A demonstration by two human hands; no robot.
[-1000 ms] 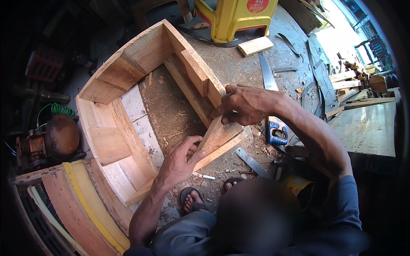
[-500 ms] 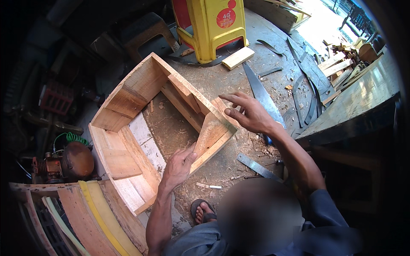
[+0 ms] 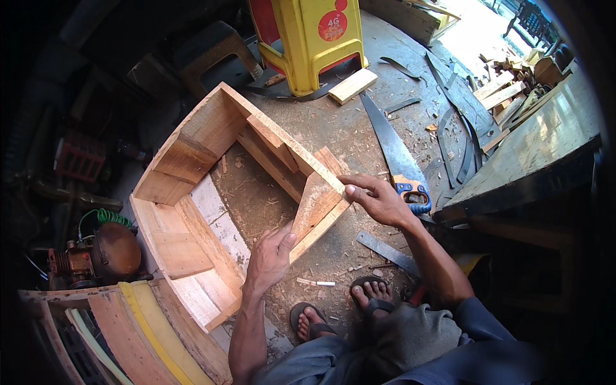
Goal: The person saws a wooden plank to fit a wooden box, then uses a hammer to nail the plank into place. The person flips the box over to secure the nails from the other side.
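Observation:
A rough wooden frame of pale boards, open through the middle, tilts in front of me. My left hand grips its near board, thumb on the inner side. At the frame's right corner my right hand pinches the board end between thumb and fingers. Between the hands, a triangular wooden brace fits inside that corner. Just beyond the right hand a handsaw with a blue and orange handle lies on the floor. A metal ruler lies nearer me, below that hand.
A yellow plastic stool stands at the back, a short wood block beside it. Black rubber strips and shavings litter the floor. A compressor and a slatted curved wooden piece are at left, a bench at right.
My right hand has come down from above the frame's right corner and taken hold of it. The saw's handle and my second foot now show. The left hand keeps its grip.

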